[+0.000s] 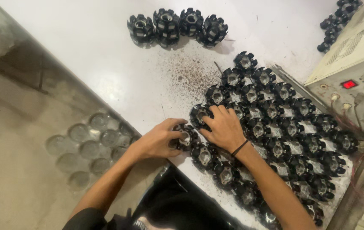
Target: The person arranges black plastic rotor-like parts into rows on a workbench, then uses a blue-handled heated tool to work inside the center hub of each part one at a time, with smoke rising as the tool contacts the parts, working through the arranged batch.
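Your left hand (pixel 158 142) sits near the middle of the frame, just left of center. Its fingers are curled around one black slotted ring part (pixel 185 137) with a shiny metal middle. You are gripping it at the near edge of the big bunch.

Your right hand (pixel 223 127) lies flat on top of the big bunch of black parts (pixel 284 140), just right of the part you hold. Its fingers are spread and bent down over two or three parts. It presses on them, but I cannot tell if it really grips one.

The bunch fills the right half of the frame, on the white table (pixel 96 47). The parts sit close, side by side, touching each other.

To do this well, hold the one part snug with your left hand, but do not squeeze hard. The little teeth around it look thin. Keep your right hand down on the neighbors so they do not slide when you move the one part. Lift or turn it straight, so its teeth do not catch the next part.

There is dark dust (pixel 190 74) on the table above your hands. Keep the part out of it.

A small group of four parts (pixel 175 25) sits at the top middle, well apart. A grey box with red lights (pixel 352 72) and thin wires stands at the right edge. Keep your wrist away from those wires.
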The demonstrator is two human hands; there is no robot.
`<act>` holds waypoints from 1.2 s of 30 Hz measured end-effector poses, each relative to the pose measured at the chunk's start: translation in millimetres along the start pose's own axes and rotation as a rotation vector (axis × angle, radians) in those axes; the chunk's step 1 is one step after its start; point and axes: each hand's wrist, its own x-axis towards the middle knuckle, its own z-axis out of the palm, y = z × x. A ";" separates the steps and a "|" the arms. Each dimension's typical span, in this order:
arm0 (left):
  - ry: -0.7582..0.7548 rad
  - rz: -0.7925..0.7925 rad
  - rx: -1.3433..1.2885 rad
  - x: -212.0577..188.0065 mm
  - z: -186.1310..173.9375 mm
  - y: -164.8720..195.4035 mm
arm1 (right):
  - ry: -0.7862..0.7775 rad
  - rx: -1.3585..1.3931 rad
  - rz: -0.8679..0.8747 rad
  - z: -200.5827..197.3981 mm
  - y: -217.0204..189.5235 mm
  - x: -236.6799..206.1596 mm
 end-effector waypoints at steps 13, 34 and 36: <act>-0.039 0.049 -0.099 26.8 -6.5 -23.2 | -0.001 0.140 0.078 -6.5 22.1 2.7; 0.180 -0.100 0.880 250.0 -93.3 -106.6 | 0.129 -0.028 0.326 53.1 129.2 20.3; 0.185 -0.087 0.891 242.8 -107.9 -106.6 | 0.128 -0.017 0.327 53.9 128.7 19.2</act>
